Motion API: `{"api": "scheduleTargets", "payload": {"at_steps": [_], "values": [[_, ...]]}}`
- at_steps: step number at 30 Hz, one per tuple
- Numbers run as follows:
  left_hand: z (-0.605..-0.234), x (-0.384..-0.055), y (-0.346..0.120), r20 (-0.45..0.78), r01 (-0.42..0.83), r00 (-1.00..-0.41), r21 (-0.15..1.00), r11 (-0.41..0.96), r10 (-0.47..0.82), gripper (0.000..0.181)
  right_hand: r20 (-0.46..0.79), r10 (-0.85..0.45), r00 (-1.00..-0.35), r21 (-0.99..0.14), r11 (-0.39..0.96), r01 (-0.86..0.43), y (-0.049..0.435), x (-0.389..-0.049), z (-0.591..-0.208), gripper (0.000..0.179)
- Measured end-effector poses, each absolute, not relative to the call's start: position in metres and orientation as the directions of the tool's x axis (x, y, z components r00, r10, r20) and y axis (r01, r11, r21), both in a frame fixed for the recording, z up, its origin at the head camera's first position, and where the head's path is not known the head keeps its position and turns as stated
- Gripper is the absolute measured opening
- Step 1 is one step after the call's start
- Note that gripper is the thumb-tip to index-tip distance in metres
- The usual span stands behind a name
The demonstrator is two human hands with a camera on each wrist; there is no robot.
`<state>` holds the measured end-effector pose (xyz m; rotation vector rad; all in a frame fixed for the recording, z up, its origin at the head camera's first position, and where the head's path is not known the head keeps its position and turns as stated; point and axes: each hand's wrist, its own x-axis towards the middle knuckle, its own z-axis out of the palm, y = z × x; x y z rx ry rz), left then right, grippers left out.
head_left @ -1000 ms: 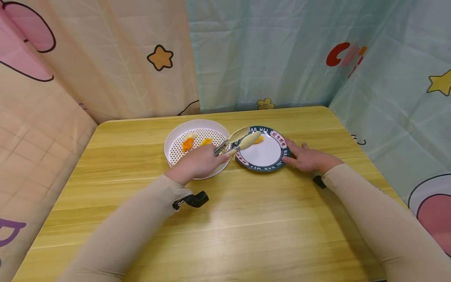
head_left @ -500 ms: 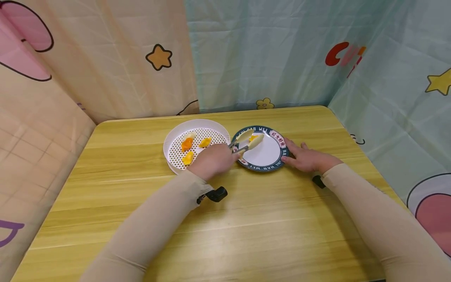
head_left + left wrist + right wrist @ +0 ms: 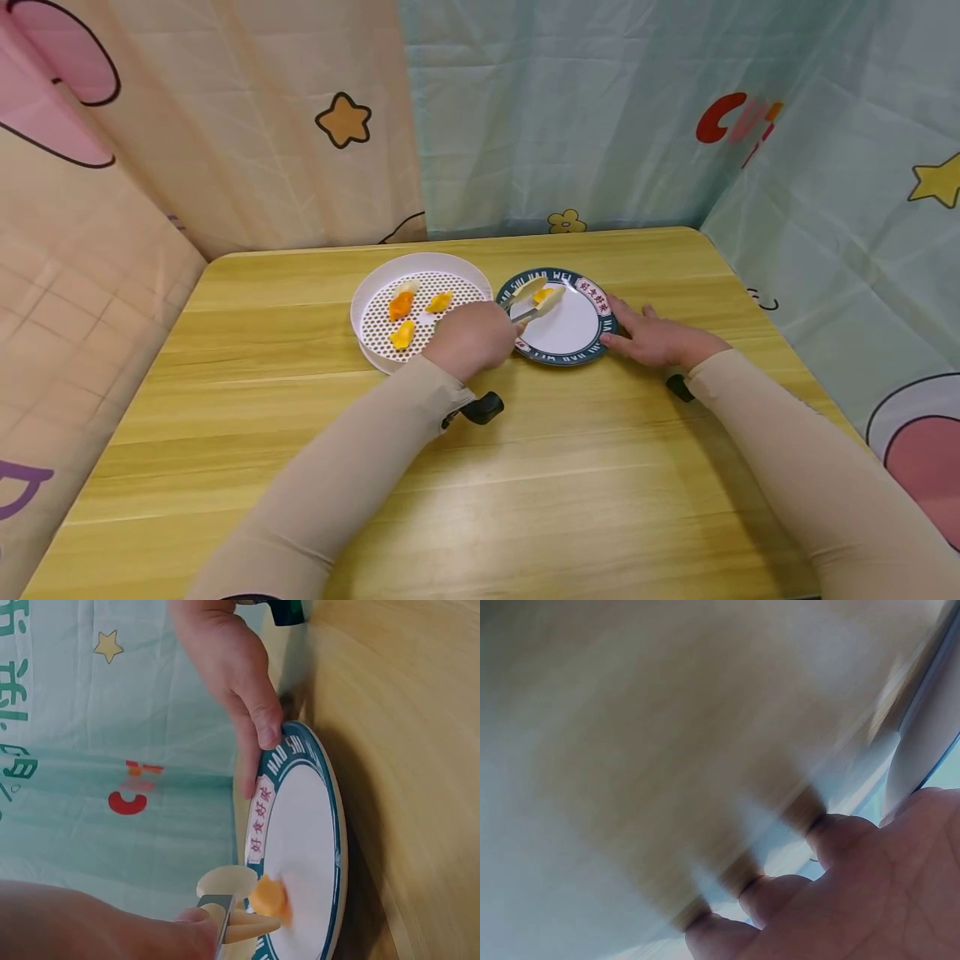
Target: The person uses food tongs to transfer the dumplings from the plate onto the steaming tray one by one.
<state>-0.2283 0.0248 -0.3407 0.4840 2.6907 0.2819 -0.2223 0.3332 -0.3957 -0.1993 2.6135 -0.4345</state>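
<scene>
In the head view my left hand (image 3: 472, 337) grips metal tongs (image 3: 527, 316) with beige tips, held low over the left part of a round plate (image 3: 562, 333). The plate has a white middle and a dark teal lettered rim. Between the tips sits a small yellow, dumpling-like piece (image 3: 542, 296); the left wrist view shows this orange-yellow piece (image 3: 269, 896) on the plate right beside the tips. At the plate's right edge my right hand (image 3: 656, 337) touches the rim, its thumb in front and its fingers spread along the outer side.
Left of the plate stands a round white basket (image 3: 362, 312) with a perforated bottom. In it lie an orange piece (image 3: 401, 306) with a pale end and two yellow pieces, one yellow piece (image 3: 402, 335) nearer the front. Printed curtains (image 3: 555, 125) border the wooden table (image 3: 525, 483).
My left hand has moved right with the tongs, from over the basket to over the plate, bringing the tips around the yellow piece. The right hand has stayed at the plate's rim.
</scene>
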Motion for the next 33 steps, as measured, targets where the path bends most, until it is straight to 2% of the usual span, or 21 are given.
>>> {"api": "scheduleTargets", "payload": {"at_steps": [7,15,23,33], "values": [[-0.341,-0.227,0.028,-0.360,0.286,-0.858,0.258,0.923,0.367,0.048,-0.442,-0.202,-0.874,-0.332,0.942,-0.050,0.334,-0.222,-0.396,0.097],[-0.338,-0.223,0.028,-0.329,0.290,-0.880,0.199,0.936,0.343,0.047,-0.433,-0.225,-0.873,-0.345,0.936,-0.070,0.335,-0.222,-0.397,0.097],[-0.335,-0.220,0.027,-0.358,0.288,-0.875,0.160,0.944,0.327,0.047,-0.430,-0.231,-0.873,-0.339,0.937,-0.081,0.335,-0.223,-0.397,0.096],[-0.346,-0.222,0.031,-0.324,0.313,-0.881,0.148,0.938,0.345,0.046,-0.436,-0.225,-0.871,-0.338,0.938,-0.073,0.335,-0.224,-0.398,0.096]]}}
